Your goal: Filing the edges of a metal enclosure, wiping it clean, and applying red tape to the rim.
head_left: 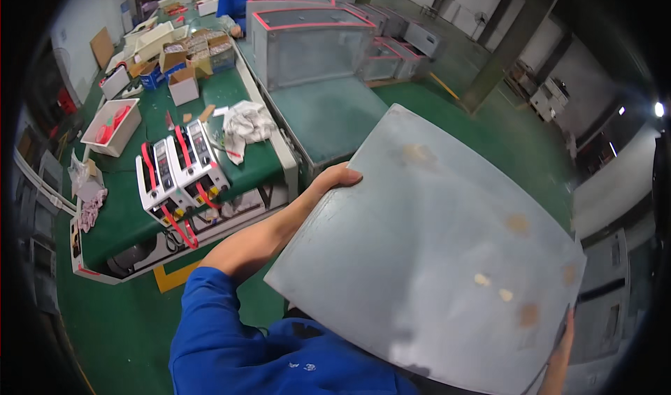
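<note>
A large grey sheet-metal piece [433, 255] fills the space in front of me, tilted, with tan tape-like patches on its broad flat face. Whether it is a panel or a closed side of a box, I cannot tell. My left hand [339, 178] grips its upper left edge, thumb on the face and fingers hidden behind. At its lower right edge is my right hand [565, 339], closed along that side, mostly hidden. Beyond it, a grey metal box [311, 56] with red tape round its open rim stands on a grey-green work surface [325, 119].
Two white tape dispensers [182, 164] with red strips sit on the green bench [258, 163] to my left, beside a crumpled white cloth [246, 126]. A white bin [112, 126] and several small cartons lie behind. A co-worker [241, 0] in blue stands at the far end. A pillar [514, 42] rises at right.
</note>
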